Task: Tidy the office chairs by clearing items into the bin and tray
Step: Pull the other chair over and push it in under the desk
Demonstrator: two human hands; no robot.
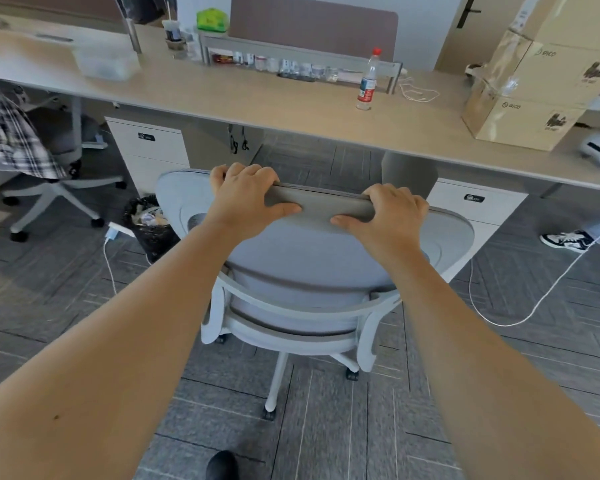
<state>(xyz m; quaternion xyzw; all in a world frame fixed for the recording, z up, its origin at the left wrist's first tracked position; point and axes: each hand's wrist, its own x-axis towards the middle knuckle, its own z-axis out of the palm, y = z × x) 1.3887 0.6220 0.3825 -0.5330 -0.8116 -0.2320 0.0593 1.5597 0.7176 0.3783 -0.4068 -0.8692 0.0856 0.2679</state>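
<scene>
1. The long desk fills the top of my view from edge to edge, and its front edge hangs over the space just ahead of the chair.
2. The office chair sits in the middle of my view with its back toward me, just short of the desk. Its seat is hidden behind the backrest, so I cannot tell whether anything lies on it.
3. The stacked cardboard boxes stand on the right end of the desk.
4. A second chair stands at far left with a plaid cloth draped over it.
5. Two white drawer units stand under the desk, one left of my chair and one right of it, close enough to narrow the gap.
6. My left hand grips the top bar of the backrest, fingers curled over the far side and thumb along the near face.
7. My right hand grips the same bar the same way, a little apart from the left.
8. The bin, lined in black and holding what looks like crumpled rubbish, stands on the floor just left of the chair, beside the left drawer unit.
9. A clear plastic box rests on the desk at left.
10. A water bottle with a red cap stands upright on the desk, right of centre.
11. White cables trail across the floor on both sides.
</scene>
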